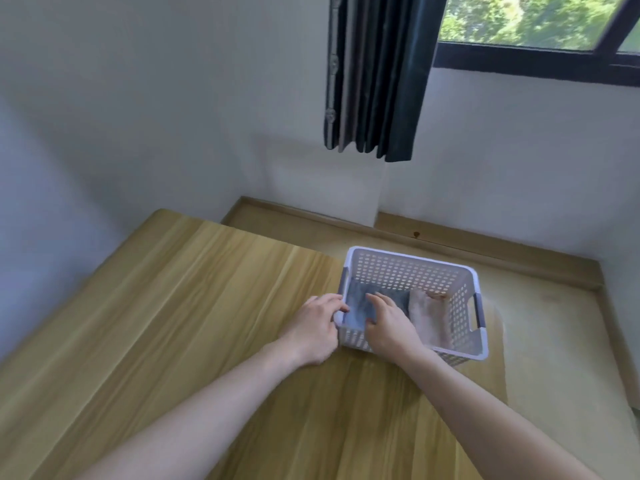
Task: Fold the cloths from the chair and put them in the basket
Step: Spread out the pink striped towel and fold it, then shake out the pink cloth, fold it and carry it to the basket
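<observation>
A white perforated basket (408, 268) stands on the right part of the wooden table (180, 306). Inside it lie a folded grey-blue cloth (360, 303) on the left and a folded pale pink cloth (429, 317) on the right. My left hand (313, 329) grips the basket's near left corner, thumb over the rim. My right hand (389, 323) reaches down into the basket and presses on the grey-blue cloth with spread fingers. The chair is out of view.
The table meets a white wall at the left. Beyond its right edge lies lower beige floor (554, 341) with a wooden skirting. A dark curtain (377, 74) hangs beside a window (533, 22) at the back.
</observation>
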A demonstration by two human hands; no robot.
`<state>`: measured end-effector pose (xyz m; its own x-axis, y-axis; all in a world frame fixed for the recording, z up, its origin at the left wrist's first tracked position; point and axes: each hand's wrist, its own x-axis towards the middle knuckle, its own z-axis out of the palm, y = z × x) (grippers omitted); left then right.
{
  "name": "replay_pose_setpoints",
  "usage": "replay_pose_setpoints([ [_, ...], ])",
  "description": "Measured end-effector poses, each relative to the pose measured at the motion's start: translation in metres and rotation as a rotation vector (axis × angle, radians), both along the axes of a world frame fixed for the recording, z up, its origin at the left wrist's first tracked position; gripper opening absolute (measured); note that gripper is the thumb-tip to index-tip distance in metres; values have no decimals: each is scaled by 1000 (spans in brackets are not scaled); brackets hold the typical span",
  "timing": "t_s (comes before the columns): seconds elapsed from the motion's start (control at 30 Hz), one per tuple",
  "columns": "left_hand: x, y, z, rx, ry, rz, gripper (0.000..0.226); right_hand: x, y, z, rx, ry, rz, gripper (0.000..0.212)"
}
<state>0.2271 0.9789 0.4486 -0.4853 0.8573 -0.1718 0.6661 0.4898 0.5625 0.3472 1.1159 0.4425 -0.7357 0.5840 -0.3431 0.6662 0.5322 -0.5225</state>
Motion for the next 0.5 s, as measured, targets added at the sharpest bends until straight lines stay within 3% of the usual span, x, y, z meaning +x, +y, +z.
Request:
replay_pose_setpoints([
  [0.17,0,-152,32,-66,79,204,46,-7,-110,34,-8,102,175,67],
  [0.5,58,-461,71,-211,59,686,45,-35,-351,55,-101,79,631,58],
])
